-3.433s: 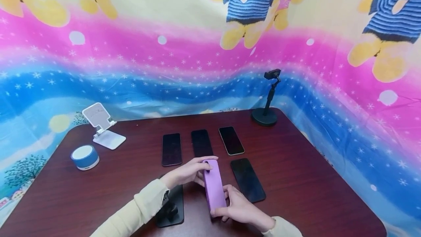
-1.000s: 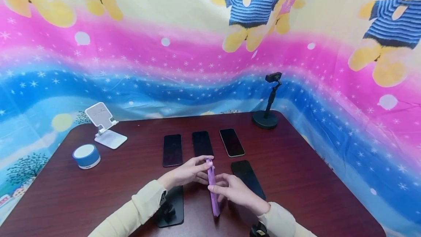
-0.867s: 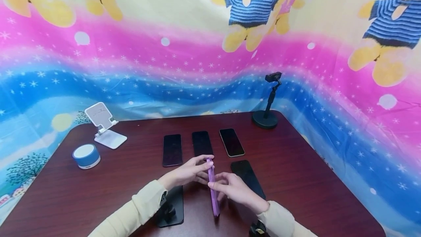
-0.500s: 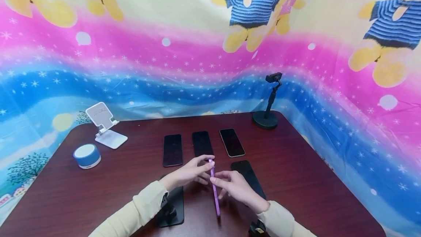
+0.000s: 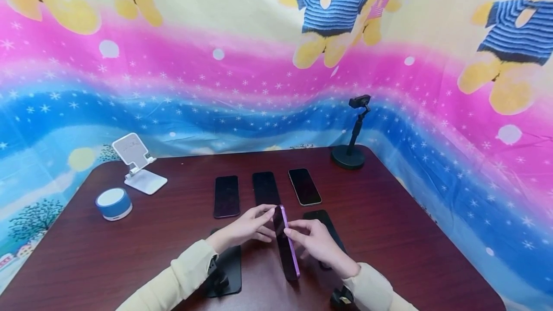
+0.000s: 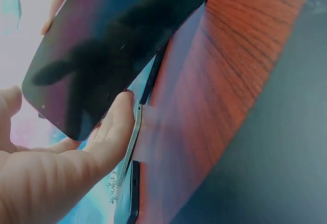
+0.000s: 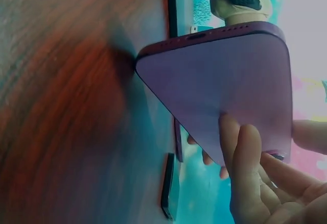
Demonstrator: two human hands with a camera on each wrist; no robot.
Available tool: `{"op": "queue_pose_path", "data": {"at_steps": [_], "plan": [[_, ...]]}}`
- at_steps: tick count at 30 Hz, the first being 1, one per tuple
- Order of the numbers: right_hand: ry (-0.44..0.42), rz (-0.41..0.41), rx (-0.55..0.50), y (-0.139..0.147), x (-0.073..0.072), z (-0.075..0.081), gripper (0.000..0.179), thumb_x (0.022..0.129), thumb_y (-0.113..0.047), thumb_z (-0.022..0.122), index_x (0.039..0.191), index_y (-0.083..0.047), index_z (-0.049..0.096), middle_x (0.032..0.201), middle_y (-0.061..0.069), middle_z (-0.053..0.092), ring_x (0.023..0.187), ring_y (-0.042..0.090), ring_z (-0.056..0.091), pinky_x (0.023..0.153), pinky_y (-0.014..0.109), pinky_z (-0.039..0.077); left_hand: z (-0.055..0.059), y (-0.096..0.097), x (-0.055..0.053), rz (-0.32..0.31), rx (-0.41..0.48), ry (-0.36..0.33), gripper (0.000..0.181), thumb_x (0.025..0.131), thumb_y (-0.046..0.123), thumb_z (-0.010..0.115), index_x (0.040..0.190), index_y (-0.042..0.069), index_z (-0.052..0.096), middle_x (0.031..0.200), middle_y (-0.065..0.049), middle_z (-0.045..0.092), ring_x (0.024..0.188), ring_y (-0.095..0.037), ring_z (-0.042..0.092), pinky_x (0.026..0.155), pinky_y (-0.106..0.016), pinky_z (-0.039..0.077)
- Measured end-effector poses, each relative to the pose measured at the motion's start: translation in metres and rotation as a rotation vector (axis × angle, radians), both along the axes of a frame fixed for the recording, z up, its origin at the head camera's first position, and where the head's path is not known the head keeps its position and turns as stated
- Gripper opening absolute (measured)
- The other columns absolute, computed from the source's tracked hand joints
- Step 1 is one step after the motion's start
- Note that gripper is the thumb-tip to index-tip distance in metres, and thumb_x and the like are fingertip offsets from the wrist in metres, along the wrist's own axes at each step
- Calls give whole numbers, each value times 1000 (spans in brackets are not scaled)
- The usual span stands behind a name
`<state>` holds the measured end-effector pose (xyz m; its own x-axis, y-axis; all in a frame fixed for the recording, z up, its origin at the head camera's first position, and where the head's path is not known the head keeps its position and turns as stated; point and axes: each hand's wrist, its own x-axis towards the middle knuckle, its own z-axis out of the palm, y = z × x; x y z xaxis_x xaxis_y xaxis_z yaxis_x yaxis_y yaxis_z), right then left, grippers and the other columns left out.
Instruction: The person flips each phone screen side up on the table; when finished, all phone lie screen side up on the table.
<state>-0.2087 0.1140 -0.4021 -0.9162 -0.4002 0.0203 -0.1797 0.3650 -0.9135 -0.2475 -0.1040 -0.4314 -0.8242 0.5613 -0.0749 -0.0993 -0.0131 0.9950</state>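
Observation:
A smartphone with a purple back and a dark screen (image 5: 286,248) stands tilted above the table, its screen turned to the left in the head view. My left hand (image 5: 246,227) grips its far end between thumb and fingers. The right hand (image 5: 318,245) pinches its right edge, thumb at the edge and fingers behind. In the left wrist view, the black screen (image 6: 117,50) shows beyond the left hand (image 6: 51,178). The right wrist view shows the purple back (image 7: 219,81) and bottom edge, with fingers of the right hand (image 7: 271,183) on the back.
Other dark phones lie on the table: a left one (image 5: 226,196), a middle one (image 5: 265,188), a silver-edged one (image 5: 305,186), one partly behind my right hand (image 5: 330,229) and one under my left wrist (image 5: 233,270). Around them stand a white phone stand (image 5: 144,181), blue speaker (image 5: 114,204) and black stand (image 5: 348,156).
The purple phone has turned from back facing up, through edge-on, to screen facing left and up. My right hand has moved from its near end up along its right edge.

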Motion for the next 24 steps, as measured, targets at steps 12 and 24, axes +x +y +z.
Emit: {"op": "queue_pose_path", "data": {"at_steps": [12,24], "plan": [[-5,-51,-4,7,-4,-2,38,95,-12,58,122,15,57,94,27,70,64,29,71,51,38,58,-1,-10,5,40,-23,10,63,101,29,48,144,-11,26,138,-35,40,92,-29,69,82,-41,58],[-19,-104,22,10,-13,-13,32,93,-6,60,117,14,61,93,23,71,60,19,69,53,32,58,-1,-15,8,141,6,13,47,98,4,49,140,-12,35,113,-18,58,79,-20,71,74,-32,59]]}}
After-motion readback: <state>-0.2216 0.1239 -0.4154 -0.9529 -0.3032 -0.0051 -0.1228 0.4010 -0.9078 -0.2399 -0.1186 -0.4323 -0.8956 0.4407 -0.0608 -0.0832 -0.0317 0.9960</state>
